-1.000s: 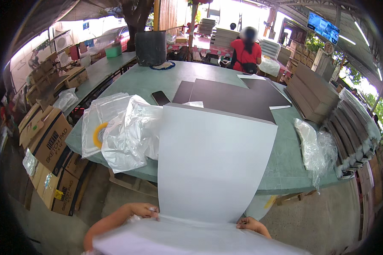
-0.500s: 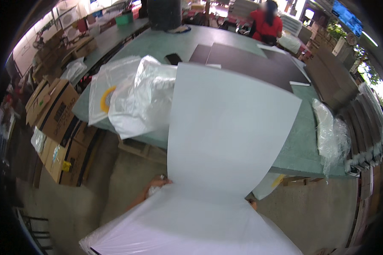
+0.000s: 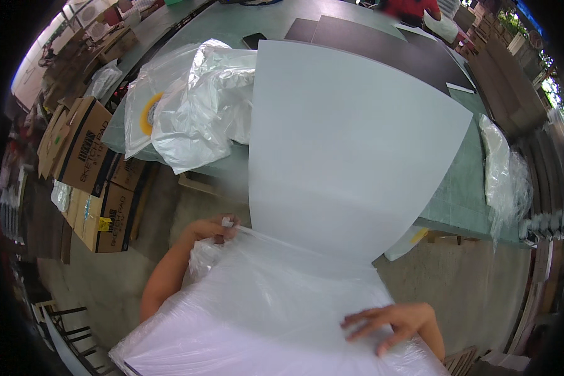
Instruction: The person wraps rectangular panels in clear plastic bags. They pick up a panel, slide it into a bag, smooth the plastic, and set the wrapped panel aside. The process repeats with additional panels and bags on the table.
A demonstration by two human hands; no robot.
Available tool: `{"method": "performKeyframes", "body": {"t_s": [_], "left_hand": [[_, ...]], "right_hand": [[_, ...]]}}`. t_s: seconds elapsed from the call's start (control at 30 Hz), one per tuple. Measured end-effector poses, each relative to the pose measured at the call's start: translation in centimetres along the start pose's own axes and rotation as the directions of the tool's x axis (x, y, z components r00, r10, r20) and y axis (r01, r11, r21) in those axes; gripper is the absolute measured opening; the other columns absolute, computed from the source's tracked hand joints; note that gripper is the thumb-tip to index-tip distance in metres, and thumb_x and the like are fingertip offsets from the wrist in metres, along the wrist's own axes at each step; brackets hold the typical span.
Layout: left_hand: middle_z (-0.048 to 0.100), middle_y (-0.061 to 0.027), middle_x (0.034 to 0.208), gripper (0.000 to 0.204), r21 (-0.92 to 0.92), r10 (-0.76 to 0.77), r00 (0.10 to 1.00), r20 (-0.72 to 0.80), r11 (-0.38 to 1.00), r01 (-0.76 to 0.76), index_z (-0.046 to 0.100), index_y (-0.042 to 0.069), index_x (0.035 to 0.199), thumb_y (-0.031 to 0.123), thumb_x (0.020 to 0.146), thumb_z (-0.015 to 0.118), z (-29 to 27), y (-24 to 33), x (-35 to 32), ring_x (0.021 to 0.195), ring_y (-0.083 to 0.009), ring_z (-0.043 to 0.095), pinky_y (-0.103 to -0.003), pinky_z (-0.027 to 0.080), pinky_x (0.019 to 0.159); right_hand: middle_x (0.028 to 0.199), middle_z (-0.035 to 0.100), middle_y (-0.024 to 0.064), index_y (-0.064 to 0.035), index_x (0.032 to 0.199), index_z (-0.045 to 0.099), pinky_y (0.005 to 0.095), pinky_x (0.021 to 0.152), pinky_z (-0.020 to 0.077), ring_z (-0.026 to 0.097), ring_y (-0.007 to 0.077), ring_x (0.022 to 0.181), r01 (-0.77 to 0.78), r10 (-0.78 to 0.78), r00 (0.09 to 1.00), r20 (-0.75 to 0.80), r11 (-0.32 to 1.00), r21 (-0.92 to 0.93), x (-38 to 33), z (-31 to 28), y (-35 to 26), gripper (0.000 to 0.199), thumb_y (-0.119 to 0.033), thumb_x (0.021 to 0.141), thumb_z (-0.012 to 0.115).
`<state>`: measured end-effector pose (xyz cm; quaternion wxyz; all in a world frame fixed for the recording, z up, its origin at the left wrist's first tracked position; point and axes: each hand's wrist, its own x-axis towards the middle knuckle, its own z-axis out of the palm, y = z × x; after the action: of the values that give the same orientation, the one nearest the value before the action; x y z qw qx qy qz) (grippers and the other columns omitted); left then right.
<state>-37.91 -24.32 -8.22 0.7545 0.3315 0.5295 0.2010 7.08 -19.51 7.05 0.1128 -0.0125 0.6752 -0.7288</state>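
Note:
A large white sheet (image 3: 351, 150) rises from near my body and reaches over the table's near edge. Its lower part sits inside a clear plastic bag (image 3: 263, 301), whose mouth crosses the sheet. My left hand (image 3: 218, 229) is closed on the bunched edge of the bag at the sheet's left side; its thumb shows on top. Low on the right, my right hand (image 3: 398, 323) rests on the plastic with its fingers spread, slightly blurred. The sheet's bottom end is hidden by the picture's lower rim.
The green table (image 3: 445, 194) holds crumpled clear bags (image 3: 200, 113), a yellow tape roll (image 3: 149, 114), a black phone (image 3: 253, 41) and dark boards (image 3: 382, 53). Plastic wrap (image 3: 501, 175) hangs at the right edge. Cardboard boxes (image 3: 88, 147) stand left. A person in red (image 3: 407, 7) is beyond.
My right hand has come from the sheet's right edge onto the plastic, fingers spread. The bag's mouth stands higher up the sheet. My view has tipped down.

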Motion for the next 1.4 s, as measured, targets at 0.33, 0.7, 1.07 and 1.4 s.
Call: {"method": "performKeyframes", "body": {"t_s": [0.33,0.7,1.07,1.4], "left_hand": [[0.058,-0.0061,0.081,0.03,0.626,0.394,0.815,-0.424,0.778,-0.051,0.055,0.003,0.088,0.019,0.065,0.067,1.0,-2.2,4.6,0.071,-0.015,0.055,-0.029,0.045,0.063],[0.052,-0.0162,0.098,0.03,0.617,0.063,0.833,0.549,0.642,-0.455,0.044,0.009,0.112,0.023,0.085,0.043,16.2,4.4,-1.3,0.086,-0.0293,0.053,-0.037,0.041,0.077],[0.052,-0.0098,0.075,0.013,0.572,0.816,0.555,0.159,0.382,-0.726,0.05,0.003,0.086,0.015,0.083,0.047,19.1,17.1,4.5,0.067,-0.0223,0.051,-0.033,0.041,0.058],[0.036,0.0029,0.054,0.026,0.227,0.688,0.242,-0.684,0.516,-0.826,0.045,0.008,0.074,0.031,0.087,0.045,7.7,19.8,-1.5,0.041,-0.0038,0.035,-0.017,0.027,0.034]], "right_hand": [[0.125,0.038,0.016,-0.0049,0.12,0.043,0.037,0.096,0.027,0.034,0.0262,0.118,-0.741,0.641,0.544,-0.541,0.67,0.049,-3.5,-4.2,13.6,0.052,-0.038,0.081,0.05],[0.139,0.008,0.0115,-0.017,0.133,0.018,0.052,0.099,0.0008,0.0,0.0318,0.128,-0.389,0.389,0.921,-0.022,0.913,-0.12,3.4,-0.1,9.4,0.066,-0.054,0.082,0.036],[0.089,0.054,0.0076,0.0002,0.095,0.053,0.0284,0.075,0.0414,0.051,0.0154,0.084,-0.134,0.096,0.859,-0.504,0.99,-0.04,10.0,-8.7,4.2,0.036,-0.033,0.082,0.053],[0.077,0.055,0.002,-0.0005,0.089,0.055,0.0261,0.072,0.0396,0.051,0.0115,0.075,-0.085,0.017,0.85,-0.526,0.991,-0.106,4.8,-9.4,4.8,0.029,-0.025,0.075,0.063]]}}
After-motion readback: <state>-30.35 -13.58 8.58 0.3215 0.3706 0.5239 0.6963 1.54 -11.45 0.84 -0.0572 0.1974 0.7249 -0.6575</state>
